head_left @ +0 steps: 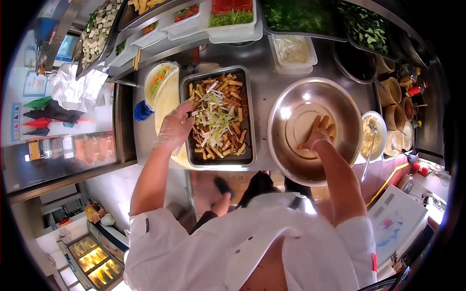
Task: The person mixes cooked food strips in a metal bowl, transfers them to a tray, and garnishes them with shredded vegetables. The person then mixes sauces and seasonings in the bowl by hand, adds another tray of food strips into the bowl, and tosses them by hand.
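Note:
A dark rectangular tray [251, 121] holds browned strips topped with shredded white and green pieces. My left hand [175, 127], in a clear glove, is on the tray's left rim, its fingers closed around the edge. To the right stands a wide steel bowl [286, 109] with no food to be seen inside. My right hand [318, 134] reaches into the bowl with fingers spread near its bottom, holding nothing. Beneath my left hand and beside the tray lies a pale round board [165, 112].
A tub [158, 80] of chopped vegetables stands at the left, near a blue cloth [142, 111]. Behind the bowl is a container [294, 50] of white shreds. On the right are a bowl with a spoon [371, 145] and several jars. Food trays line the back shelf [213, 35].

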`<state>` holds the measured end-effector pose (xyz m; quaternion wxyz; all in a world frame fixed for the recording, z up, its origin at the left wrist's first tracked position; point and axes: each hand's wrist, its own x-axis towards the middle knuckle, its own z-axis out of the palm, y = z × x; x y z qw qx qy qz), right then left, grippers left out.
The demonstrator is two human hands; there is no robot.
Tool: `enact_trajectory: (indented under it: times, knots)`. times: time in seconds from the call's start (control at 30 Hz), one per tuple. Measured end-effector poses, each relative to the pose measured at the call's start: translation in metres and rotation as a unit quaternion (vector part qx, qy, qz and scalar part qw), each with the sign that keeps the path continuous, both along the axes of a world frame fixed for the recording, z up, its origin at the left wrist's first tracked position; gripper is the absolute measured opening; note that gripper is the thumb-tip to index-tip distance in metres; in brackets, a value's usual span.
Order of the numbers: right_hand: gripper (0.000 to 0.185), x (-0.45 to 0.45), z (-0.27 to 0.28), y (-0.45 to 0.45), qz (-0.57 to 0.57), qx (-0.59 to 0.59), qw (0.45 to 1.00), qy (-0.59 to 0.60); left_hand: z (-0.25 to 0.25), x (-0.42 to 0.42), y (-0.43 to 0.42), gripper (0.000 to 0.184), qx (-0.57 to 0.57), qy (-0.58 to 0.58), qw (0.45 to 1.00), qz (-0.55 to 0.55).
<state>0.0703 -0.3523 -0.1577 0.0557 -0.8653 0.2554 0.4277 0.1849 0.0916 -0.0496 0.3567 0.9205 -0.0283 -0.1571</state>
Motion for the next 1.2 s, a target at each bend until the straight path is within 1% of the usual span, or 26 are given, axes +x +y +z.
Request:
enact_trajectory:
  times: [0.03, 0.13, 0.2, 0.27, 0.37, 0.4, 0.43, 0.47, 0.53, 0.63, 0.73, 0.77, 0.8, 0.83, 0.87, 0.9, 1.0, 1.03, 1.13, 1.17, 1.2]
  knots:
    - [0.155, -0.001, -0.009, -0.002, 0.000, -0.001, 1.000, -0.004, 0.000, 0.003, -0.002, 0.042, 0.014, -0.023, 1.000, 0.005]
    - [0.155, -0.002, -0.013, -0.004, 0.001, -0.001, 1.000, -0.010, 0.041, 0.021, -0.045, 0.034, 0.114, -0.164, 0.975, -0.098]
    - [0.155, 0.002, -0.005, -0.005, -0.004, -0.001, 1.000, -0.014, 0.063, 0.052, -0.082, 0.030, 0.102, -0.267, 0.942, -0.174]
    - [0.155, 0.002, 0.002, -0.005, -0.008, 0.004, 1.000, -0.009, 0.073, 0.093, -0.114, 0.030, 0.101, -0.361, 0.894, -0.246]
    - [0.156, 0.000, -0.002, -0.009, -0.018, 0.016, 1.000, -0.013, 0.067, 0.164, -0.159, 0.034, 0.144, -0.377, 0.879, -0.253]
    - [0.156, 0.002, -0.001, -0.010, -0.022, 0.021, 1.000, -0.010, 0.068, 0.189, -0.173, 0.035, 0.174, -0.353, 0.891, -0.227]
    - [0.156, 0.005, 0.000, -0.011, -0.027, 0.027, 0.999, -0.011, 0.064, 0.211, -0.187, 0.038, 0.190, -0.322, 0.912, -0.170]
    - [0.156, 0.005, 0.000, -0.013, -0.032, 0.034, 0.999, -0.009, 0.071, 0.230, -0.202, 0.043, 0.156, -0.200, 0.958, -0.132]
    - [0.156, 0.003, -0.004, -0.015, -0.036, 0.044, 0.998, -0.008, 0.050, 0.280, -0.212, 0.041, 0.180, -0.147, 0.960, -0.155]
    - [0.156, 0.001, -0.008, -0.017, -0.039, 0.050, 0.998, -0.011, 0.039, 0.300, -0.226, 0.037, 0.259, -0.078, 0.939, -0.213]
    - [0.156, 0.001, -0.003, -0.019, -0.048, 0.057, 0.997, -0.010, 0.044, 0.305, -0.218, 0.031, 0.218, -0.133, 0.952, -0.168]
    - [0.156, 0.000, -0.004, -0.019, -0.048, 0.058, 0.997, -0.010, 0.051, 0.301, -0.216, 0.028, 0.153, -0.055, 0.984, -0.068]
    - [0.156, 0.000, -0.004, -0.018, -0.046, 0.059, 0.997, -0.010, 0.046, 0.300, -0.206, 0.026, 0.018, -0.050, 0.999, -0.011]
    - [0.156, 0.001, -0.002, -0.018, -0.050, 0.058, 0.997, -0.009, 0.035, 0.302, -0.192, 0.025, -0.119, -0.046, 0.991, 0.046]
    - [0.156, 0.001, 0.002, -0.018, -0.053, 0.057, 0.997, -0.007, 0.040, 0.289, -0.187, 0.024, -0.254, -0.042, 0.961, 0.102]
    - [0.156, 0.003, 0.004, -0.016, -0.055, 0.056, 0.997, -0.005, 0.045, 0.277, -0.181, 0.020, -0.295, -0.046, 0.943, 0.148]
    - [0.159, 0.003, -0.003, -0.014, -0.029, 0.033, 0.999, 0.004, 0.051, 0.239, -0.152, 0.025, -0.447, -0.033, 0.872, 0.195]
    - [0.158, 0.004, -0.001, -0.013, -0.029, 0.031, 0.999, 0.004, 0.057, 0.220, -0.144, 0.027, -0.458, -0.031, 0.865, 0.202]
    - [0.156, 0.005, 0.003, -0.009, -0.025, 0.021, 0.999, 0.011, 0.040, 0.183, -0.077, 0.029, -0.474, 0.021, 0.866, 0.160]
    - [0.156, 0.006, 0.001, -0.008, -0.022, 0.014, 1.000, 0.013, 0.047, 0.149, -0.070, 0.030, -0.452, 0.009, 0.875, 0.171]
    - [0.156, 0.006, -0.001, -0.007, -0.019, 0.006, 1.000, 0.016, 0.043, 0.122, -0.059, 0.029, -0.385, 0.017, 0.904, 0.186]
